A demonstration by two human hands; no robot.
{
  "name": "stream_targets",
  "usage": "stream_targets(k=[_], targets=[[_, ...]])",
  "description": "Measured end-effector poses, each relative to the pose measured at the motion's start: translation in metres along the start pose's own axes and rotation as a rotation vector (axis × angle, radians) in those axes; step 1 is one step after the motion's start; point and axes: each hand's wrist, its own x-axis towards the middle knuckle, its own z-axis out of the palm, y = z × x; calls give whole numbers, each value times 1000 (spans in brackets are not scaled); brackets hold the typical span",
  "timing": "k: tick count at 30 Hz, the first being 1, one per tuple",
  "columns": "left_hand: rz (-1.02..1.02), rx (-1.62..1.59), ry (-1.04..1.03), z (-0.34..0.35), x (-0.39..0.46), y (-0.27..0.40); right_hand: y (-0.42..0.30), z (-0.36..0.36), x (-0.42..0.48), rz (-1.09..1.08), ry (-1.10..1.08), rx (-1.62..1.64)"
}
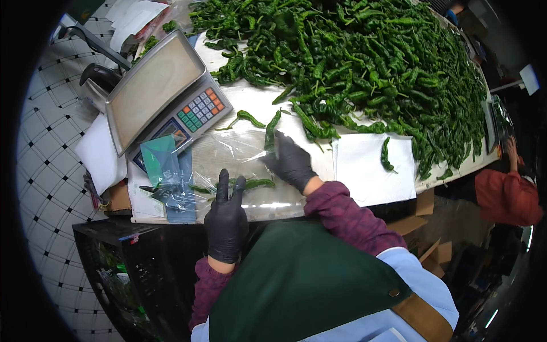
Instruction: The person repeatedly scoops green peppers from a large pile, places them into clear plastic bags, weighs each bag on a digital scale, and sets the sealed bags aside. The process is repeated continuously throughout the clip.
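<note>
A clear plastic bag [222, 147] lies flat on the table before me, with a few green peppers [260, 183] at its near part. My left hand [226, 218], in a black glove, rests on the bag's near part with two fingers stretched over these peppers. My right hand [292, 160], gloved too, is at the bag's right side, its fingertips against a long upright-lying green pepper [272, 128]; whether they grip it or the film, I cannot tell. Another curved pepper [251, 117] lies just beyond the bag. A big heap of green peppers [342, 64] covers the far side.
A digital scale [201, 109] with a metal pan [156, 92] stands at the left. Green and blue plastic packaging [160, 158] lies near it. White paper sheets [372, 184] bearing one pepper are at the right. A person in red [506, 192] is at the far right.
</note>
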Motion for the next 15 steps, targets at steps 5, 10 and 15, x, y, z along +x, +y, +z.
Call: stream_targets(k=[5,10,15], targets=[[49,91,-36,13,0,4,25,14,-3,-24,87,269],[-3,-4,-127,14,2,7,36,-49,-17,589,-427,1502],[-9,-86,-198,8,6,-1,70,-57,-26,361,-339,1448]])
